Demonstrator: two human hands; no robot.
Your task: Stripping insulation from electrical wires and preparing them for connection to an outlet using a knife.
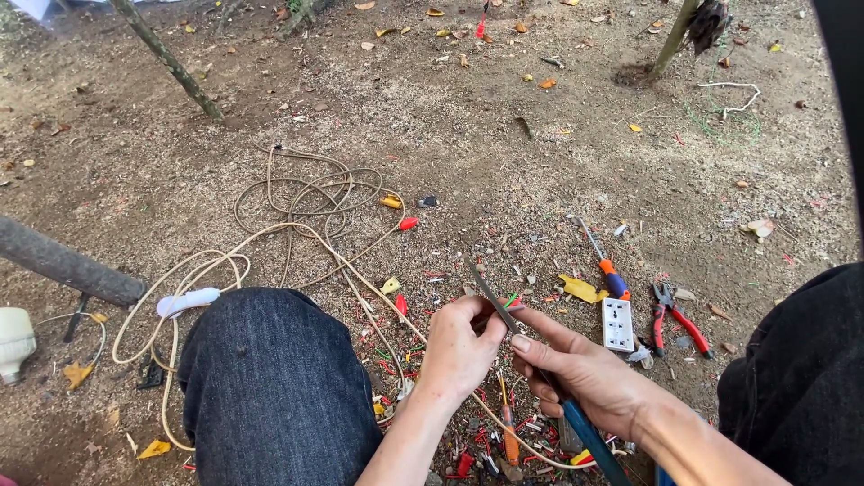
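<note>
My right hand (585, 369) grips a knife by its blue handle (585, 432), the thin blade (490, 295) pointing up and away. My left hand (461, 346) pinches the end of a beige cable (360, 288) with small coloured wire ends against the blade near its base. The cable runs left across the dirt into loose coils (306, 193). Both hands meet above the ground between my knees.
A white socket plate (618, 324), red-handled pliers (675, 315) and an orange-handled screwdriver (605, 261) lie on the right. Bits of red, green and yellow insulation litter the dirt (504, 153). My left knee (270, 378) in dark jeans is beside the cable. A white plug piece (187, 301) lies left.
</note>
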